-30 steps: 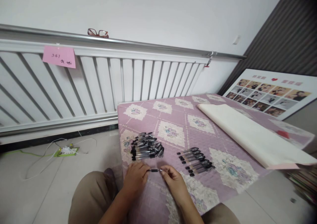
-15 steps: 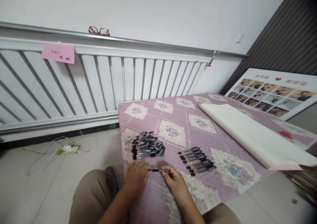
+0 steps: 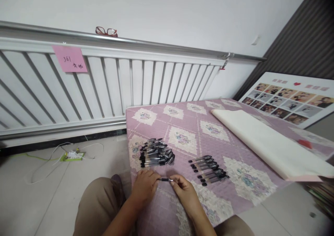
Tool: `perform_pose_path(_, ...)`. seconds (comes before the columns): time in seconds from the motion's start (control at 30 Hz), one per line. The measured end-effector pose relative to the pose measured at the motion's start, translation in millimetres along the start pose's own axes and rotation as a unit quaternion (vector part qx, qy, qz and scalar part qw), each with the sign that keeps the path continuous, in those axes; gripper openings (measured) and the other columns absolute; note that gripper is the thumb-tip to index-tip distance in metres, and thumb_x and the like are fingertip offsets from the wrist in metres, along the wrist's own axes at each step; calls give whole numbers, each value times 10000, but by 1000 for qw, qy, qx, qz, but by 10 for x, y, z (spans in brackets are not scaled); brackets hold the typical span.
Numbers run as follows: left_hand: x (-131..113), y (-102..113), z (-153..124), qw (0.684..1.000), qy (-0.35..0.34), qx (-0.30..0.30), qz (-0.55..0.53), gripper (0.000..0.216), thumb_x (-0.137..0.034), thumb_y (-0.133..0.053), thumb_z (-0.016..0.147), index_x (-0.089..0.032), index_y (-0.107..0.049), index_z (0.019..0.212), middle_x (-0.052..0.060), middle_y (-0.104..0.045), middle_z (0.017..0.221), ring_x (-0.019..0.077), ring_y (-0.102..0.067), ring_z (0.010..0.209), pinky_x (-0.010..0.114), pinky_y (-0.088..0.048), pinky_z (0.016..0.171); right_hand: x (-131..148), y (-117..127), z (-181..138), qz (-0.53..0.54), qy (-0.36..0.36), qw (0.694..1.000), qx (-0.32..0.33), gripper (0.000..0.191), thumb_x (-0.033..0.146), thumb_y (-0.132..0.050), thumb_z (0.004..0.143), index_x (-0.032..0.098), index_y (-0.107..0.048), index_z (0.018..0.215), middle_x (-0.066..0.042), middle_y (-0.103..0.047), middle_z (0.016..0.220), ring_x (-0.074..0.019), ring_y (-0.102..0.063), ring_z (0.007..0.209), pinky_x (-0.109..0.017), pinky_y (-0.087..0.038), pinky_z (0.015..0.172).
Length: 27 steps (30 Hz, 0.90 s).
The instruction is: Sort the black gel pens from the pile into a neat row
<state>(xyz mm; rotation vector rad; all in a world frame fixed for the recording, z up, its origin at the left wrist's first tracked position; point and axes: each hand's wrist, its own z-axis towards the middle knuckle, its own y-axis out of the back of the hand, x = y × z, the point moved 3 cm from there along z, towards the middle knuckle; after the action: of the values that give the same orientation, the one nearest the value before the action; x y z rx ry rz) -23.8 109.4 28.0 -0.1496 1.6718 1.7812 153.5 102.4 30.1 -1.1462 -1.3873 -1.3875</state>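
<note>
Between my two hands, just above the near part of the table, is a pen (image 3: 165, 179) with a dark grip section. My left hand (image 3: 145, 185) is closed around one end, hiding most of the barrel. With thumb and fingertips, my right hand (image 3: 184, 189) pinches the silvery tip end. A heap of black capped pens (image 3: 155, 153) lies just beyond my left hand. To the right, a smaller group of capped pens (image 3: 208, 170) is laid out roughly side by side, beyond my right hand.
A purple floral cloth (image 3: 161, 123) covers the table. A rolled cream sheet (image 3: 255, 140) lies on its right side, near a photo board (image 3: 292, 98). Behind stands a white radiator (image 3: 125, 86) with a pink note (image 3: 70, 59). A power strip (image 3: 73, 156) with cables is on the floor.
Both hands keep the same hold on the pen. The view has shifted slightly, and the pink note on the radiator hangs flatter than before.
</note>
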Motion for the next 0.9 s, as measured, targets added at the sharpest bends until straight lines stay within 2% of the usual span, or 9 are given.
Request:
perform_pose_path(0.2, 8, -13, 5, 1000, 4, -2, -13, 186, -235, -462, 911, -287, -627, 977, -9, -638, 976, 188, -527, 955, 366, -311, 904, 16, 4, -10, -2, 6, 1000, 4, 271, 445, -657, 693, 196, -695, 795, -19, -667, 712, -187, -595, 697, -280, -467, 672)
perform_pose_path(0.5, 8, -4, 14, 999, 1, 35, -9, 205, -241, -439, 922, -283, -617, 1012, -3, -633, 1007, 198, -514, 991, 381, -302, 924, -26, 3, -5, 14, -8, 1000, 14, 270, 437, -660, 704, 192, -681, 815, -24, -679, 771, -194, -604, 751, -285, -461, 717)
perform_pose_path(0.9, 22, -11, 27, 1000, -3, 13, -24, 170, -227, -474, 905, -271, -628, 961, -6, -641, 965, 189, -535, 947, 364, -325, 891, 8, -27, -5, -49, 16, 998, 29, 222, 406, -578, 771, 199, -655, 798, -21, -658, 759, -192, -593, 745, -276, -452, 706)
